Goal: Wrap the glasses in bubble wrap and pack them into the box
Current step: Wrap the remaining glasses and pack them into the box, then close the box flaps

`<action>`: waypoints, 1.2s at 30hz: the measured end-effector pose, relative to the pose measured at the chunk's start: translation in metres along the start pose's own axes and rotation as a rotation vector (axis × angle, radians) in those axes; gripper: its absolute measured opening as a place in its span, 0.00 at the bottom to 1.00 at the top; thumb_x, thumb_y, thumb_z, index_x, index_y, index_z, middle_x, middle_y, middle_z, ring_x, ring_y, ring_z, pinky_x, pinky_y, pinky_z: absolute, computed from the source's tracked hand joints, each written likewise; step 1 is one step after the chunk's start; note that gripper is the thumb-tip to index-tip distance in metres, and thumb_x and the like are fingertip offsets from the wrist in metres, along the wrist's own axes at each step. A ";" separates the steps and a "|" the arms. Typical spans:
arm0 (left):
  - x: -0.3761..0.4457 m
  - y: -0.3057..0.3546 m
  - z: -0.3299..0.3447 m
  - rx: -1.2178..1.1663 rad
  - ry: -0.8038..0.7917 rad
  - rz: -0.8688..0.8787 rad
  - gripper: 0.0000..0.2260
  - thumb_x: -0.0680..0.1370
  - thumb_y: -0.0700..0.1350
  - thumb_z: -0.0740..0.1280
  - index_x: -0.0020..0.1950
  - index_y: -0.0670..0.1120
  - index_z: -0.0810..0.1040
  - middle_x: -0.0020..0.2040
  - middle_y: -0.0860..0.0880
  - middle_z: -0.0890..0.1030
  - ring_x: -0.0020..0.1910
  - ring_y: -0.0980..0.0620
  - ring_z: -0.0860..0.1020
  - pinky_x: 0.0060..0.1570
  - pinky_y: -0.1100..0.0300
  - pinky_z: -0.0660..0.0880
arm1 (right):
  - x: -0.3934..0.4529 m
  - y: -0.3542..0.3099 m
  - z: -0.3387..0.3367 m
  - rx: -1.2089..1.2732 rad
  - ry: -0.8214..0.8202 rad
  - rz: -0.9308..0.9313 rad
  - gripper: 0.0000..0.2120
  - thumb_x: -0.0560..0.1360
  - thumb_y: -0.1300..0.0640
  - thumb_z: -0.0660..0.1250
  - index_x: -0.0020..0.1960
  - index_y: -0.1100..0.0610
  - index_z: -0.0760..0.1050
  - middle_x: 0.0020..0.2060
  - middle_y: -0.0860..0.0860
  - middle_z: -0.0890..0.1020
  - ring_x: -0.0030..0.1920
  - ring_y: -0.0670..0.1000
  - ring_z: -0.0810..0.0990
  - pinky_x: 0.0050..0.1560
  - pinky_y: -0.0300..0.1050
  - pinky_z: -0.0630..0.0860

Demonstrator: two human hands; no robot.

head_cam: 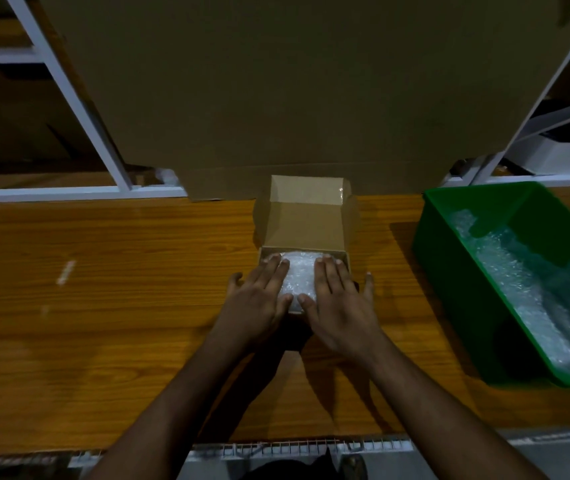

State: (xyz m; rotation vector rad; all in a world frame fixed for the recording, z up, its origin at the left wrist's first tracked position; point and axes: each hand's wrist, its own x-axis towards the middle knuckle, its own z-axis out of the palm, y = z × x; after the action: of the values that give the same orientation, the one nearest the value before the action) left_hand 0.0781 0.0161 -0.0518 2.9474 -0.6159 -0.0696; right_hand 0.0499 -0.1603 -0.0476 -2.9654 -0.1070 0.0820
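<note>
A small brown cardboard box (306,223) stands open in the middle of the wooden table, its lid flap tilted back. Inside it lies a white bubble-wrapped bundle (299,278); no glasses show through the wrap. My left hand (259,299) lies flat on the bundle's left side, fingers straight and pointing away from me. My right hand (339,303) lies flat on its right side in the same way, thumb spread out over the box's right edge. Both hands press down on the wrap and cover most of the box's near part.
A green plastic bin (450,244) with loose bubble wrap (536,292) stands at the right. A large cardboard sheet (294,91) leans upright behind the box. White shelf frames (79,109) stand at the back on both sides. Bare wooden tabletop (103,289) stretches to the left.
</note>
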 end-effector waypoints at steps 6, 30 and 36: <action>0.003 -0.005 -0.003 -0.011 -0.077 0.040 0.39 0.74 0.65 0.32 0.83 0.51 0.44 0.83 0.53 0.44 0.81 0.55 0.42 0.76 0.43 0.41 | 0.002 0.009 -0.001 -0.005 -0.051 -0.086 0.42 0.75 0.30 0.29 0.82 0.53 0.41 0.81 0.50 0.43 0.80 0.50 0.38 0.75 0.66 0.36; 0.057 -0.027 -0.071 -1.437 0.131 -0.440 0.20 0.86 0.56 0.50 0.67 0.50 0.76 0.62 0.47 0.81 0.57 0.51 0.78 0.52 0.53 0.74 | 0.067 0.067 -0.071 1.290 -0.047 0.318 0.16 0.82 0.52 0.63 0.68 0.57 0.73 0.52 0.59 0.82 0.36 0.53 0.80 0.32 0.44 0.74; 0.028 -0.029 -0.063 -1.342 0.097 -0.291 0.21 0.86 0.56 0.49 0.66 0.50 0.77 0.63 0.49 0.81 0.62 0.51 0.78 0.58 0.51 0.76 | 0.043 0.063 -0.073 0.947 0.018 0.235 0.18 0.81 0.54 0.66 0.69 0.55 0.71 0.48 0.56 0.84 0.38 0.56 0.86 0.37 0.49 0.83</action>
State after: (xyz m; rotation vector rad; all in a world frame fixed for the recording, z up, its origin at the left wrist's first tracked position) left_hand 0.1198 0.0386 0.0063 1.6801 -0.0207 -0.2470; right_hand 0.1012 -0.2315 0.0114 -2.0180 0.2241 0.0995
